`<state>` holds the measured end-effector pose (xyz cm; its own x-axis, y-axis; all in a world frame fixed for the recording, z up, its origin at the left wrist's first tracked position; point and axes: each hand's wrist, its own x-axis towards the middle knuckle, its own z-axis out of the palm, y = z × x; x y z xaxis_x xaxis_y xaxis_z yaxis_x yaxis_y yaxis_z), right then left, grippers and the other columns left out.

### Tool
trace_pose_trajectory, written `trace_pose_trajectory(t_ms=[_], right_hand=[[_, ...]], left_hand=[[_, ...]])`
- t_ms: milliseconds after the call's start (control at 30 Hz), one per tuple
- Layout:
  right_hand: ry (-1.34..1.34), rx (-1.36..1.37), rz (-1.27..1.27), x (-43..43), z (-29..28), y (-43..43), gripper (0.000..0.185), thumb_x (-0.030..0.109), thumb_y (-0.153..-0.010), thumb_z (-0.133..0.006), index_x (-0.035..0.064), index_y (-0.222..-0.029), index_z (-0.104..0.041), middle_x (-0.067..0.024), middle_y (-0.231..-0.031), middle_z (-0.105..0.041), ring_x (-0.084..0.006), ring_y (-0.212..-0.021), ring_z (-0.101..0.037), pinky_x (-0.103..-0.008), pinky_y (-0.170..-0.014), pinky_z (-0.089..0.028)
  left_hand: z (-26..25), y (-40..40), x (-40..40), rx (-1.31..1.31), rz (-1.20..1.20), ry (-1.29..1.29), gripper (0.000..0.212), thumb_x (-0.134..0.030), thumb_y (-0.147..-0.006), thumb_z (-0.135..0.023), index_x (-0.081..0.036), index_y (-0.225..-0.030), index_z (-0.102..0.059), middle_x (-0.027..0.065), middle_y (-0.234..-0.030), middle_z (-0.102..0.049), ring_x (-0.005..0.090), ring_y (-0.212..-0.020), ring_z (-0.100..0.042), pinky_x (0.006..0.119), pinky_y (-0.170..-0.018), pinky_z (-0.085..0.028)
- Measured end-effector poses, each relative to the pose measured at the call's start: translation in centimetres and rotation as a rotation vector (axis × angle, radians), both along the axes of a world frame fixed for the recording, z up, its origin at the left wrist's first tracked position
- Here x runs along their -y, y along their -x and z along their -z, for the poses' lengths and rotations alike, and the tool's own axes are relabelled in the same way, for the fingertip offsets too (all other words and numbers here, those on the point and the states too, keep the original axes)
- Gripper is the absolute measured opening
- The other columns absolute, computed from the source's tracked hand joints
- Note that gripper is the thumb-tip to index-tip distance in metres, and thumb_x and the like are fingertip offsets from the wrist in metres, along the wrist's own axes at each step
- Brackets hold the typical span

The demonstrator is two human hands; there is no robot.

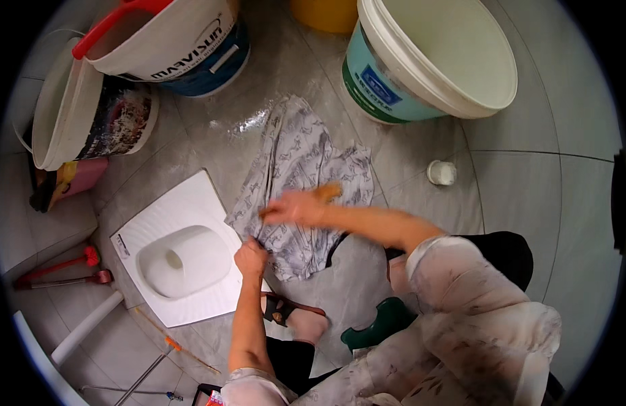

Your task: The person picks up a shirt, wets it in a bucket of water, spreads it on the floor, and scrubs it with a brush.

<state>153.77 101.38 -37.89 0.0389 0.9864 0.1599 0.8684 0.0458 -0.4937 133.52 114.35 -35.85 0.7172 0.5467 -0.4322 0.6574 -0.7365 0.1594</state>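
A grey patterned garment [298,152] lies spread on the wet tiled floor, beside the white squat toilet [186,243]. My left hand [251,259] is closed on the garment's lower left edge, close to the toilet's rim. Over the middle of the cloth, my right hand [295,208] is blurred; its fingers are round a brown-orange object [328,192], perhaps a scrubbing brush, which shows on both sides of the hand. Whether that object touches the cloth is not clear. The garment's near edge reaches towards my sandalled foot [308,325].
Large plastic buckets [394,66] stand at the top right and top left, one with a red handle [105,30]. A small white tub [441,173] sits on the right floor. Red toilet brushes [92,256] and an orange-headed squeegee [173,344] lie at the left.
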Motion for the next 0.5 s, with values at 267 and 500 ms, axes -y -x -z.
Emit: trace_pose_trajectory(t_ms=[267,500], right_hand=[[0.248,-0.028,0.586,2.5,1.1,-8.4,0.044,0.018,-0.078,-0.054,0.0275,-0.121,-0.051,-0.0112,-0.122,-0.048,-0.0286,-0.093,-0.054,-0.04,-0.074,-0.049],[0.178,0.07,0.335,7.5,-2.9,-8.5,0.046,0.01,-0.081,-0.051,0.0315,-0.122,-0.049,-0.0053,-0.112,-0.053,-0.0299,-0.088,-0.055,-0.0397,-0.072,-0.049]], left_hand=[[-0.3,-3.3,-0.1,0.126,-0.049,-0.143,0.018,-0.013,-0.08,-0.045,-0.001,-0.075,-0.057,0.0213,-0.072,-0.062,0.0375,-0.062,-0.061,0.047,-0.058,-0.047],[-0.5,-2.0,-2.6,0.036,-0.017,-0.29,0.017,-0.012,-0.081,-0.045,-0.002,-0.076,-0.058,0.0183,-0.075,-0.06,0.0372,-0.066,-0.06,0.046,-0.059,-0.048]])
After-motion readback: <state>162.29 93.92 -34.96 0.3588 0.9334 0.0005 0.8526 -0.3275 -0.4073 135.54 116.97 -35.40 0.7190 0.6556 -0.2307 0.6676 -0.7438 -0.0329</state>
